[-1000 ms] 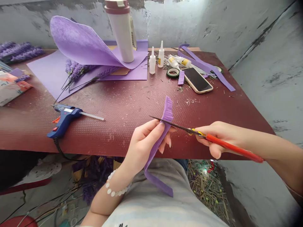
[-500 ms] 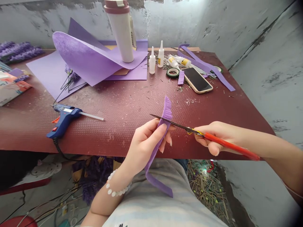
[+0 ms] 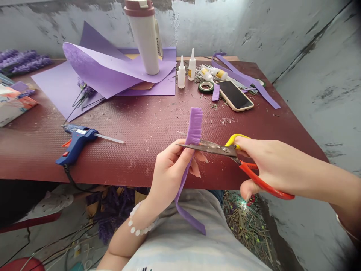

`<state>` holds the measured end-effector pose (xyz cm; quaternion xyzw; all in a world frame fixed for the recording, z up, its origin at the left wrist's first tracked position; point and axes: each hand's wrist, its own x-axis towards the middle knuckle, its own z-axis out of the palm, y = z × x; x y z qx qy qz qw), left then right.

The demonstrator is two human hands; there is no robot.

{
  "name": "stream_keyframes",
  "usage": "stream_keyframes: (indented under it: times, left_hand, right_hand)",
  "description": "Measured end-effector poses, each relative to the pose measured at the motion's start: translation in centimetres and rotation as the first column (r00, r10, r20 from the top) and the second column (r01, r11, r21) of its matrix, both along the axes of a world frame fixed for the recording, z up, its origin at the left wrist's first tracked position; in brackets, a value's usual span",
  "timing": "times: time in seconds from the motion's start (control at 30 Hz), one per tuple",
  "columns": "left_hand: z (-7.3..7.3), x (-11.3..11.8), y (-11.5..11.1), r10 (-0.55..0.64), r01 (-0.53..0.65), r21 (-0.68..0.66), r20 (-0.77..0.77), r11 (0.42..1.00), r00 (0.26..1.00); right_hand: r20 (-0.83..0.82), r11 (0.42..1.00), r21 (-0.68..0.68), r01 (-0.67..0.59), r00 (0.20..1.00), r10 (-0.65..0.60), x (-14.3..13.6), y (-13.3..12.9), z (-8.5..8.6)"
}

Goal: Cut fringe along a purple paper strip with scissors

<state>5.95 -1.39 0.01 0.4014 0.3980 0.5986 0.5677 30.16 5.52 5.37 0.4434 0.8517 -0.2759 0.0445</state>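
A purple felt strip [image 3: 194,126] is pinched between the thumb and fingers of my left hand [image 3: 169,169]. Its upper end stands up, with a row of short slits along the right edge; the uncut tail hangs down over my lap. My right hand [image 3: 265,162] grips scissors [image 3: 222,149] with one yellow and one red handle. The blades are parted and lie across the strip just above my left thumb, one in front of the felt and the other behind it.
On the dark red table [image 3: 146,143] lie a blue glue gun [image 3: 77,143], purple sheets [image 3: 113,75] under a white tumbler [image 3: 143,41], small glue bottles [image 3: 181,75], green tape [image 3: 205,87], a phone [image 3: 236,96] and purple strips [image 3: 245,77]. Lavender-like flowers [image 3: 25,60] are at far left.
The scissors have turned and their blades and handles have spread apart. The strip's fringed end has tilted more upright and leftward, and my left hand has shifted slightly left.
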Motion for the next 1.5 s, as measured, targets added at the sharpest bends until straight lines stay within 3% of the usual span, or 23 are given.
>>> stream_keyframes:
  times: [0.17, 0.33, 0.53, 0.7, 1.27, 1.37, 1.5]
  left_hand:
    - [0.0, 0.2, 0.0, 0.038, -0.038, 0.000, 0.000, 0.999, 0.999]
    - [0.0, 0.2, 0.1, 0.017, -0.017, 0.017, 0.013, 1.000, 1.000]
    - [0.0, 0.2, 0.0, 0.009, -0.007, 0.023, -0.075, 1.000, 0.997]
    - [0.3, 0.2, 0.0, 0.038, -0.036, 0.021, -0.132, 0.999, 0.991]
    - [0.6, 0.1, -0.2, 0.013, -0.014, -0.010, -0.162, 1.000, 0.987]
    - [0.6, 0.1, -0.2, 0.008, -0.012, -0.026, -0.157, 1.000, 0.988]
    - [0.5, 0.1, -0.3, -0.020, 0.018, -0.020, -0.102, 1.000, 0.995]
  right_hand:
    - [0.008, 0.984, 0.175, 0.010, 1.000, -0.011, -0.1, -0.4, -0.2]
    - [0.009, 0.980, 0.198, -0.007, 1.000, 0.006, -0.2, -0.2, -0.4]
    - [-0.038, 0.992, 0.130, 0.009, 0.999, -0.004, -0.6, -0.1, -0.5]
    - [-0.054, 1.000, -0.003, -0.016, 0.998, 0.016, -0.7, 0.3, -0.5]
    - [-0.099, 0.999, -0.054, 0.003, 0.995, -0.008, 0.0, 0.9, -0.6]
    - [-0.112, 0.991, -0.130, 0.023, 0.993, -0.037, -0.2, 0.8, -0.3]
    - [-0.088, 0.941, -0.337, 0.028, 0.994, -0.061, -0.2, 0.9, 0.2]
